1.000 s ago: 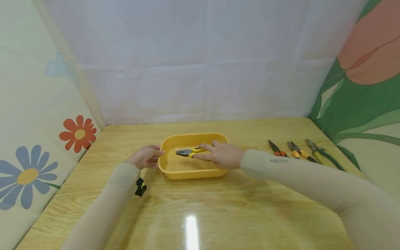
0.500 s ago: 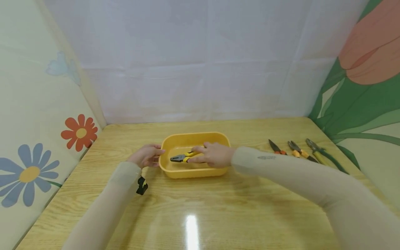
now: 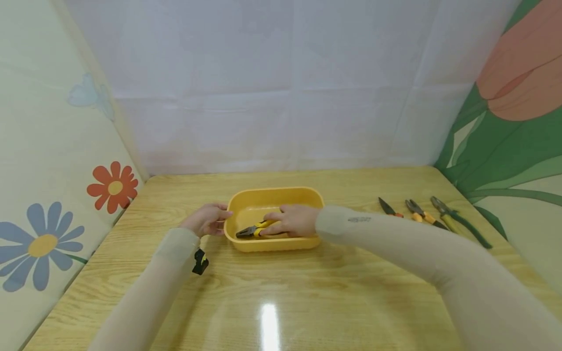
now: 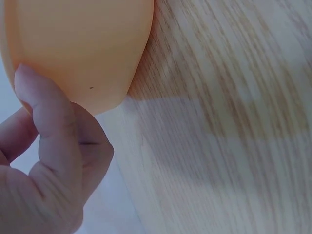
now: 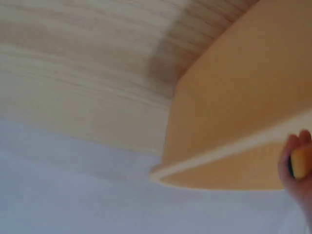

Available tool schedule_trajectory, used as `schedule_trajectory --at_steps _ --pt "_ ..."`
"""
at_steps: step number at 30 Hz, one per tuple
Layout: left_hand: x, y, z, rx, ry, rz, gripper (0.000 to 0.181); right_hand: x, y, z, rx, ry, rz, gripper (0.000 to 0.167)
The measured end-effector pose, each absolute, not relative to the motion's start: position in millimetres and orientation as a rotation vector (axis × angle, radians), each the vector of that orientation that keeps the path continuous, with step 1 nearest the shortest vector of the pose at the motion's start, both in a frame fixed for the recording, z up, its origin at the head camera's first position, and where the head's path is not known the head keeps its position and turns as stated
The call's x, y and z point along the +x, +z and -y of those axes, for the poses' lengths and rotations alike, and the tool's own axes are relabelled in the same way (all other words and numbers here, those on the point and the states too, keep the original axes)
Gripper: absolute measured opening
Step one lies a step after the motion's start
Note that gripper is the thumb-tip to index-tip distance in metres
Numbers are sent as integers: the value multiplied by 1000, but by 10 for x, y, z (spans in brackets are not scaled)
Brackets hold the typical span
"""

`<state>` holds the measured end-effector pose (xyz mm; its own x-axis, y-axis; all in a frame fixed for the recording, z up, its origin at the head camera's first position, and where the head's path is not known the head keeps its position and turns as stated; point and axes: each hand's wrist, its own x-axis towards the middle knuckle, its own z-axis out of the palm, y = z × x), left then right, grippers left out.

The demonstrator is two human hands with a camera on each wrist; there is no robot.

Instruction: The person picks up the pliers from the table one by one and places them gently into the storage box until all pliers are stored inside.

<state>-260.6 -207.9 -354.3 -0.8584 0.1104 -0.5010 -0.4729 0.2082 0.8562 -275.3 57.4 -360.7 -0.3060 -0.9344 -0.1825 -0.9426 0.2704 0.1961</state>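
Observation:
A yellow plastic basin (image 3: 274,245) stands on the wooden table, its oblong opening facing up. At its left end, my left hand (image 3: 205,220) pinches the rim; the left wrist view has the thumb (image 4: 46,102) on the inside of the basin wall. Inside the basin, my right hand (image 3: 295,221) grips a pair of pliers (image 3: 247,232) by yellow-and-black handles. The dark jaws point left, low near the basin floor. Part of the handles is hidden under the fingers. In the right wrist view, only a yellow handle end (image 5: 302,162) shows within that hand.
Several more tools lie at the table's right side: one with a dark pointed tip (image 3: 386,205) and orange-red parts, pliers with orange-yellow handles (image 3: 417,212), and pliers with green handles (image 3: 461,223). The right forearm partly covers them. A white cloth (image 3: 281,97) hangs behind the table (image 3: 237,302).
My right hand has carried the pliers left and down into the basin. The left hand has kept its hold on the rim, and the basin has hardly moved.

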Motion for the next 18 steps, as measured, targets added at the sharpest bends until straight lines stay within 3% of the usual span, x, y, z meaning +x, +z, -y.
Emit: schedule_trajectory --at_steps 6,13,18 --pt "-2604 -3554 2083 -320 1701 -2028 44 -2777 -3592 -534 -1649 401 -2403 64" --pt "-2610 -3559 2076 -339 1686 -2050 42 -2724 -3639 -493 -1469 491 -2380 84" --pt "-2615 -3559 2048 -357 1676 -2061 43 -2650 -3648 -412 -1137 336 -2454 53"
